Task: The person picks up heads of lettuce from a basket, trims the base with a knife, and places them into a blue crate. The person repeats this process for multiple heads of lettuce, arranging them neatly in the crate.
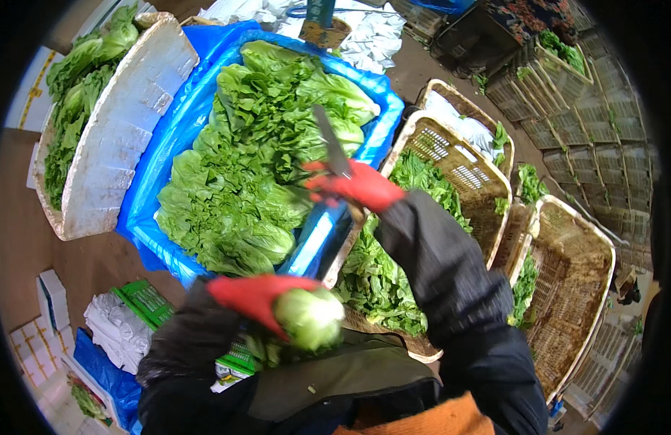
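My left hand (259, 299), in a red glove, grips a head of lettuce (311, 318) close to my body; its pale base faces right. In my right hand (357, 182), also red-gloved, is a knife (331, 138) with its blade pointing up and away over the lettuce. Beneath it stands a box lined with blue plastic film (150, 163), filled with several green lettuce heads (243, 157). The glove's fingers and the held lettuce are somewhat blurred.
A foam box (128, 114) of lettuce leans at the left. To the right are plastic crates (449, 163) with loose leaves (384, 277) and a dirty crate (569, 304). Stacked crates (591, 152) stand at the far right. White sacks (362, 38) lie beyond the blue-lined box.
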`<state>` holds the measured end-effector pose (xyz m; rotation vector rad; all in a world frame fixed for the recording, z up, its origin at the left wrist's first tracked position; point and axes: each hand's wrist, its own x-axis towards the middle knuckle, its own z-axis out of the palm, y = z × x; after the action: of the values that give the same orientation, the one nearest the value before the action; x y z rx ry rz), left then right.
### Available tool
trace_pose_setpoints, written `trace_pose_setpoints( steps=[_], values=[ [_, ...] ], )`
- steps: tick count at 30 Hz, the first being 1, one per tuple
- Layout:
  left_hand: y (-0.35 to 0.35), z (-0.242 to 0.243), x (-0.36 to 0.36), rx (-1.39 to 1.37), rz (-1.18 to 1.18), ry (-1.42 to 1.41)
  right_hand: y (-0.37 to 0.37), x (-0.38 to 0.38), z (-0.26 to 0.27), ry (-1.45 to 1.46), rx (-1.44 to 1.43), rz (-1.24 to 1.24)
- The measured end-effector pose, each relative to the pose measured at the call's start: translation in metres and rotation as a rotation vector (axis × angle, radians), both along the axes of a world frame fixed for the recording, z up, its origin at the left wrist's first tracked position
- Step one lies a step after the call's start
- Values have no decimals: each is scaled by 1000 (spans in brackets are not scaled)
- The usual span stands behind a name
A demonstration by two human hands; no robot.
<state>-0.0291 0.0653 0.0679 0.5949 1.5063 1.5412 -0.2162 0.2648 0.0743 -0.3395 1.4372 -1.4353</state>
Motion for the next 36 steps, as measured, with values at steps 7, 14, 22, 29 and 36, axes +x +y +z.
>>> trace_pose_setpoints(
  steps=[7, 14, 22, 29, 36],
  values=[
    [-28, -16, -105, -947, 367, 1210, -76, -148, -93, -483, 21, -479],
    [5, -97, -132, -829, 426, 1211, -54, -135, -124, -544, -219, -440],
    [22, -165, -144, -820, 633, 1231, 47, 6, -103, 90, -426, -490],
    [-2, -134, -113, -1160, 325, 1322, 452, 148, 9, 308, 365, -1058],
    [16, -94, -73, -1566, 444, 977, 830, 137, -173, 569, 913, -953]
  ],
)
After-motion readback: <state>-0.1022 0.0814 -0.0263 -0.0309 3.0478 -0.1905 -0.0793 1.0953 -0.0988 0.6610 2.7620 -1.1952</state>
